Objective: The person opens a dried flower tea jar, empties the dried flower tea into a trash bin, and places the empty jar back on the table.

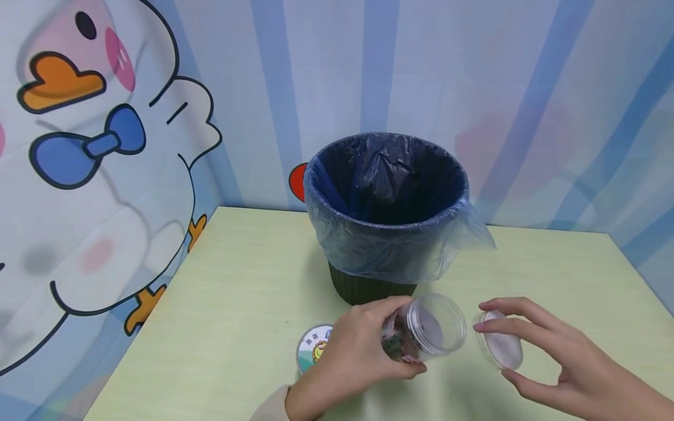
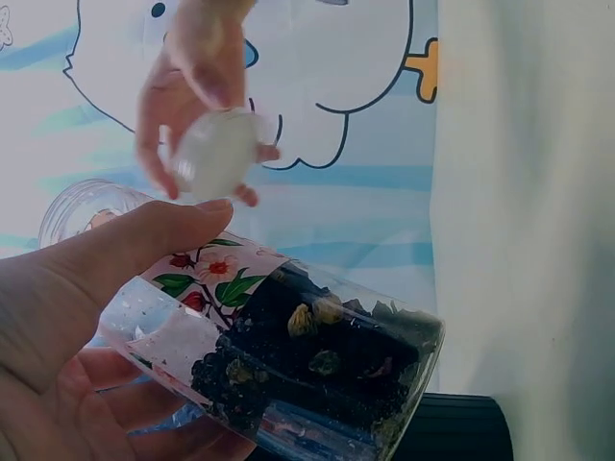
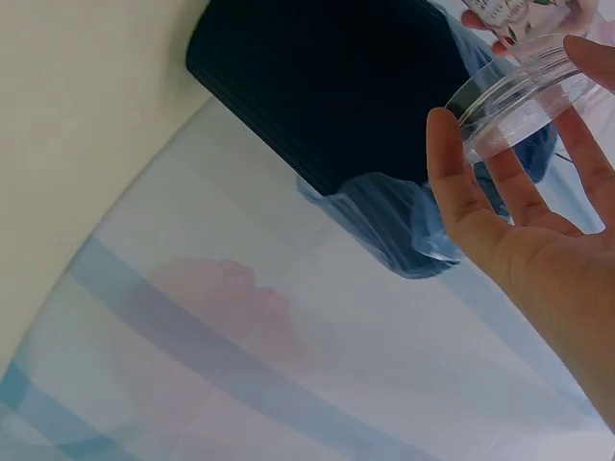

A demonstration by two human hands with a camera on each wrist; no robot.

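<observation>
Left hand (image 1: 350,356) gripping open jar (image 1: 423,333), hiding its label, right hand (image 1: 547,356) pinching lid (image 1: 500,346)

Bin: a dark ribbed bin (image 1: 368,289) stands upright near the middle of the counter, toward the far edge.
Liner: a bluish translucent bag (image 1: 389,251) lines the bin, folded out over its rim and hanging partway down the wall; a loose flap sticks out on the right.
Counter: a pale green counter (image 1: 221,304) with faint wood grain.
Round sticker lid: a round disc with a printed picture (image 1: 312,346) lies flat near the front edge, left of the bin's base.
Backdrop: blue-striped walls with a cartoon duck (image 1: 105,175) along the counter's left edge.
</observation>
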